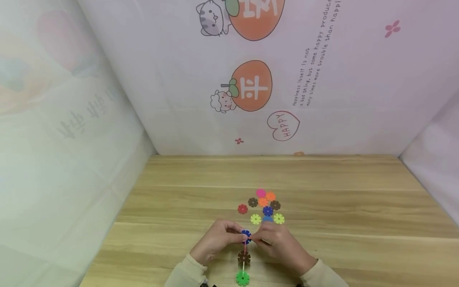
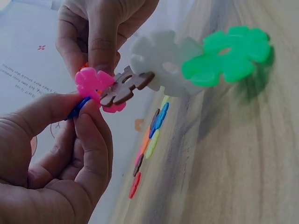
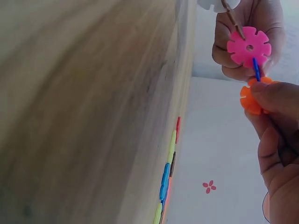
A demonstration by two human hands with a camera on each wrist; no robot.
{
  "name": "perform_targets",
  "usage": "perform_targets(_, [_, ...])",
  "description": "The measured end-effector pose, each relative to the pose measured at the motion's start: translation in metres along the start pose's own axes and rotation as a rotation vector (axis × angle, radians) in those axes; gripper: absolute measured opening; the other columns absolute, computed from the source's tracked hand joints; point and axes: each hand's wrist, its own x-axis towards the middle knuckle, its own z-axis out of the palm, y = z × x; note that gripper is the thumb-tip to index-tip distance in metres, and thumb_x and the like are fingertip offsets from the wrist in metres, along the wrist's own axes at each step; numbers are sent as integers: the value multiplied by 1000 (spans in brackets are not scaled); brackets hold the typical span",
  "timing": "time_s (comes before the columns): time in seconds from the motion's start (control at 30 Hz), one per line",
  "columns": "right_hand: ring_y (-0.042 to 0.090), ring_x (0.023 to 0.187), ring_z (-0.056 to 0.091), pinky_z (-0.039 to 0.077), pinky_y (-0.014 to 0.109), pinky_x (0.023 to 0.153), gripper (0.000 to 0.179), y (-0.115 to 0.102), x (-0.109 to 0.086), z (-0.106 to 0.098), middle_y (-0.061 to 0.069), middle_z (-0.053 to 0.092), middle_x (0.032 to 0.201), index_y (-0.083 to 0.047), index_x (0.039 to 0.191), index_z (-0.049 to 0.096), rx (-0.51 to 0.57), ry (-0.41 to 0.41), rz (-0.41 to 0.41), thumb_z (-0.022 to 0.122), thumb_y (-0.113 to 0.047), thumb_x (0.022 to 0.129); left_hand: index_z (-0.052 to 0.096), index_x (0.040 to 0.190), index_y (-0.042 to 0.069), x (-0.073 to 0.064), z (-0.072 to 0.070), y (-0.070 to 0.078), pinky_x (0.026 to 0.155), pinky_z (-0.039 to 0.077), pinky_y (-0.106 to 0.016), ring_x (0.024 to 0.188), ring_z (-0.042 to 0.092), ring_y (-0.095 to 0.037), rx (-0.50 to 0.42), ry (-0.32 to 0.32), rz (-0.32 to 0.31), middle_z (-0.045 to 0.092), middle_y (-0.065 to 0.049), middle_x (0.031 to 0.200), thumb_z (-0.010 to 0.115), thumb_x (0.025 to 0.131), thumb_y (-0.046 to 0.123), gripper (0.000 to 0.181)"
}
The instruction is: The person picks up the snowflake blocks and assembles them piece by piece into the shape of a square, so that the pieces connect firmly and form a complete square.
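The left hand (image 1: 217, 241) has its grip closed in a pinch on a dark-blue snowflake disc (image 1: 246, 237), and the right hand (image 1: 283, 245) grasps an orange snowflake disc (image 3: 251, 101) between thumb and fingers, at the blue one's edge; how deep the two notches sit is hidden by the thumb. The blue disc joins a pink disc (image 3: 250, 47), which links to a brown disc (image 1: 244, 257), then a white disc (image 2: 161, 60) and, at the near end, a green disc (image 1: 242, 278), a notched plastic chain held at the near side of the wooden table (image 1: 351, 199). Just beyond the hands lie loose discs: a red one (image 1: 242, 209) on the left, two yellow-green ones (image 1: 279, 218) with a light-blue one (image 1: 267, 219) between them, another dark-blue one, two browns, two oranges and a pink one farthest off. On the far white backdrop (image 1: 179, 99), print runs sideways: "HAPPY" inside a heart outline (image 1: 283, 126), and to its right English lines (image 1: 316, 52) reading "Happiness itself is not a bad thing, but some happy produce" and "many times more trouble than happi", cut off at the top. Two orange fruits (image 1: 252, 85) bear white Chinese characters.
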Motion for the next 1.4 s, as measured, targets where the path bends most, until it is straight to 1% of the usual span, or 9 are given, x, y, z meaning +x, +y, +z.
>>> perform_targets(0.23, [6,77,66,51,7,73,22,-1,0,-1,-3,71,84,-8,85,75,31,15,20,80,7,70,72,101,-2,-2,-2,2,80,57,-32,81,65,-13,1,-22,-2,71,-1,88,77,83,9,21])
perform_targets(0.37, [10,82,68,52,9,79,28,0,-2,-2,-3,72,89,-9,89,74,5,20,26,83,6,66,71,101,-3,-2,-3,2,81,57,-32,81,65,-13,-9,-32,0,71,-2,89,76,84,8,22])
perform_targets(0.53, [13,84,70,52,11,81,34,3,-8,-6,0,73,94,-9,94,74,-31,31,67,84,4,65,71,102,-2,-3,-6,1,80,58,-30,81,65,-13,3,-9,-12,71,-4,91,76,83,8,22])
perform_targets(0.73, [13,79,71,53,10,78,31,9,-17,-16,1,75,90,-7,92,74,-109,65,201,85,3,65,72,103,-1,-2,-9,1,80,58,-30,81,68,-13,18,-13,-16,73,-6,92,75,85,9,21])
perform_targets(0.93, [15,78,72,59,23,72,28,17,-23,-27,4,76,90,-8,91,75,-253,63,335,87,-2,66,72,106,3,-1,-11,2,83,58,-32,83,71,-16,-1,-41,-16,75,-7,93,73,88,11,20])
perform_targets(1.03, [17,81,72,60,29,73,28,21,-25,-32,6,76,94,-7,95,75,-246,33,471,86,-4,70,72,107,4,-1,-12,2,84,58,-31,84,71,-16,-2,-46,-19,75,-7,95,73,88,11,21])
perform_targets(1.2, [22,86,72,60,33,76,31,30,-26,-36,12,75,101,-2,106,71,-160,-38,724,82,-7,77,71,108,2,-1,-12,3,85,58,-32,84,71,-15,-31,-50,-23,75,-8,96,72,88,7,21])
perform_targets(1.3, [24,88,71,59,36,78,34,37,-25,-37,14,74,103,-1,108,71,-158,-86,808,82,-11,78,71,109,2,-1,-12,3,85,58,-32,85,72,-16,-45,-55,-24,75,-9,97,71,89,6,21])
perform_targets(1.4, [23,87,71,59,39,80,36,42,-23,-37,14,74,101,0,108,71,-162,-130,844,83,-12,77,71,110,1,-1,-12,4,85,58,-33,85,72,-16,-54,-63,-19,75,-9,98,71,89,6,21])
